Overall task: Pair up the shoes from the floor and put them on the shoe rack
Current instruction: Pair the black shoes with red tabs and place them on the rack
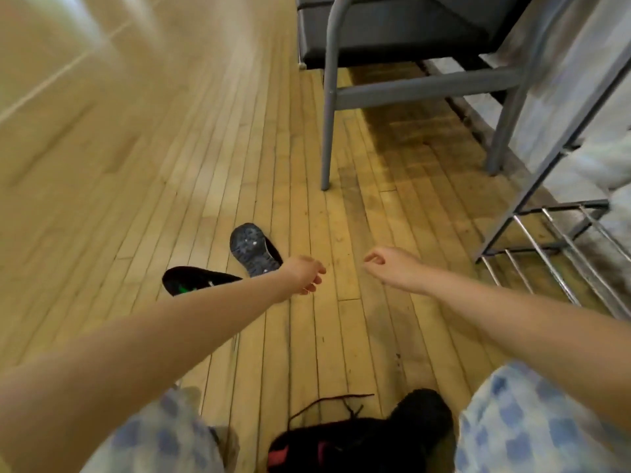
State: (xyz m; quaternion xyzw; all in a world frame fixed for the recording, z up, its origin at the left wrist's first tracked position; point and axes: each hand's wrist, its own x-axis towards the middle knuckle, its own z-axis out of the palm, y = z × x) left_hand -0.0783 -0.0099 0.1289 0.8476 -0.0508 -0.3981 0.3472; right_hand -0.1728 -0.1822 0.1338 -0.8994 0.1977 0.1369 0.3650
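Note:
Two dark shoes lie on the wooden floor ahead of me. One shoe (254, 249) is turned over with its grey sole up. The other shoe (194, 278), black with a green mark, lies to its left, partly behind my left forearm. My left hand (304, 274) hovers just right of the upturned shoe, fingers loosely curled, holding nothing. My right hand (389, 266) is stretched out beside it, fingers apart and empty. A black shoe with dark red laces (362, 435) sits between my knees. The metal shoe rack (553, 247) stands at the right.
A grey metal-framed chair (409, 87) with a dark seat stands ahead, its legs on the floor beyond my hands. White fabric (601, 158) hangs over the rack's right side. My knees in blue-checked trousers fill the lower corners.

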